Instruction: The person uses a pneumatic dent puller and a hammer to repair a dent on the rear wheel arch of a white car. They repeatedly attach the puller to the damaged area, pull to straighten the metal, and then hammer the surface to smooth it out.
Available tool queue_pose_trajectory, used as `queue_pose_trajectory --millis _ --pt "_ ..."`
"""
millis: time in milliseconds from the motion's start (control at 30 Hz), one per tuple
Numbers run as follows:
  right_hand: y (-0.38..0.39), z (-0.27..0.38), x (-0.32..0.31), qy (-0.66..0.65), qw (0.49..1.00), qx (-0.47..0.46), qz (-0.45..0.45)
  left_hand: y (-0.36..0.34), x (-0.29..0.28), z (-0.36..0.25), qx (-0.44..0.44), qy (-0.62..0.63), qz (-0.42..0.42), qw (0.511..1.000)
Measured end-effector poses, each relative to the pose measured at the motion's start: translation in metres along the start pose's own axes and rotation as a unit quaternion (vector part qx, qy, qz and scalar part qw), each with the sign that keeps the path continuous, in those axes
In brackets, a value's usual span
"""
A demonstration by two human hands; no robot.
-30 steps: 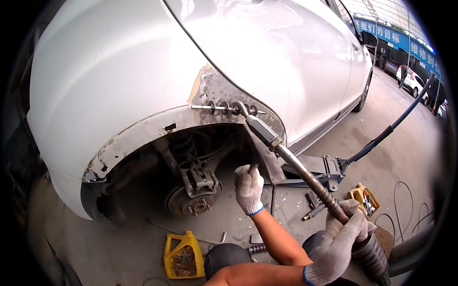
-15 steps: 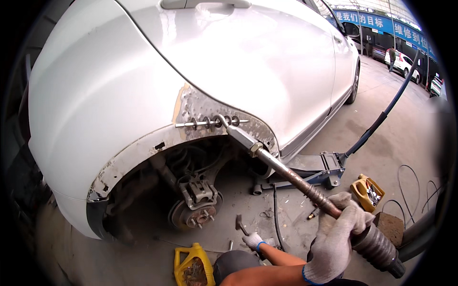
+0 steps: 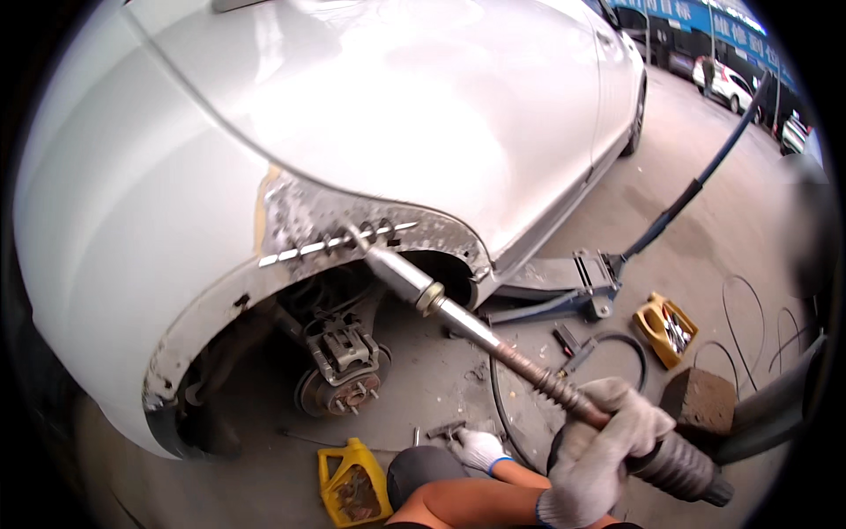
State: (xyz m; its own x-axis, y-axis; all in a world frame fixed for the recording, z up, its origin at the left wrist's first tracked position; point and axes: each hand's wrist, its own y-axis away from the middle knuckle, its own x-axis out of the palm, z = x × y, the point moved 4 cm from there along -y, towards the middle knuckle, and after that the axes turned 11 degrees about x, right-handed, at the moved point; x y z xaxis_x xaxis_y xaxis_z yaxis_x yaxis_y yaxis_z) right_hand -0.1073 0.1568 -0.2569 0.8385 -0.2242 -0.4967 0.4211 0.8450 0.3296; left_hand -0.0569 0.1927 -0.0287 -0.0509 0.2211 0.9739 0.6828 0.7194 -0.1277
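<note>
My right hand (image 3: pixel 599 450), in a grimy pale glove, grips the long steel pulling tool (image 3: pixel 485 335). The tool slants up to a rod with several rings (image 3: pixel 291 249) on the bare-metal patch (image 3: pixel 300 203) above the rear wheel arch of a white car (image 3: pixel 441 106). Its hook end is blurred among the rings. Down by the floor, my white-gloved left hand (image 3: pixel 476 450) is closed on a small hammer (image 3: pixel 445 429). Below the arch, the brake disc and caliper (image 3: pixel 344 357) show, with no wheel fitted.
A floor jack (image 3: pixel 564 286) with a raised handle stands under the car. Yellow cut-open jugs (image 3: pixel 335 467) (image 3: pixel 652 317) hold small parts and tools. A brown block (image 3: pixel 696 397), hoses and cables lie around. Far right, a person (image 3: pixel 708 75) stands by another white car.
My left hand has gone down and away from the arch with the hammer. A strip hanging at the arch has gone from sight. The view has shifted; my right hand still grips the puller.
</note>
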Motion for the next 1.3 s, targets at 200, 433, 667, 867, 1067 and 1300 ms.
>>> queue_pose_trajectory --millis 200,433,667,867,1067,1300 --pt "0.101 0.004 -0.068 0.017 0.987 0.148 0.059 -0.02 0.009 0.015 -0.112 0.132 -0.053 0.984" --pt "0.255 0.056 -0.191 0.04 0.936 0.318 0.146 -0.029 0.042 0.01 -0.168 0.027 -0.135 0.976" --pt "0.326 0.114 -0.236 0.018 0.896 0.413 0.163 -0.018 0.048 0.001 -0.187 0.016 -0.184 0.965" --pt "0.334 0.139 -0.242 0.022 0.898 0.412 0.15 0.021 0.07 0.008 -0.174 -0.29 -0.374 0.864" --pt "0.334 0.146 -0.251 0.015 0.91 0.39 0.141 -0.023 0.057 -0.019 -0.196 -0.109 -0.3 0.927" --pt "0.327 0.152 -0.259 0.033 0.916 0.376 0.137 0.008 0.083 0.012 -0.151 -0.235 -0.387 0.879"
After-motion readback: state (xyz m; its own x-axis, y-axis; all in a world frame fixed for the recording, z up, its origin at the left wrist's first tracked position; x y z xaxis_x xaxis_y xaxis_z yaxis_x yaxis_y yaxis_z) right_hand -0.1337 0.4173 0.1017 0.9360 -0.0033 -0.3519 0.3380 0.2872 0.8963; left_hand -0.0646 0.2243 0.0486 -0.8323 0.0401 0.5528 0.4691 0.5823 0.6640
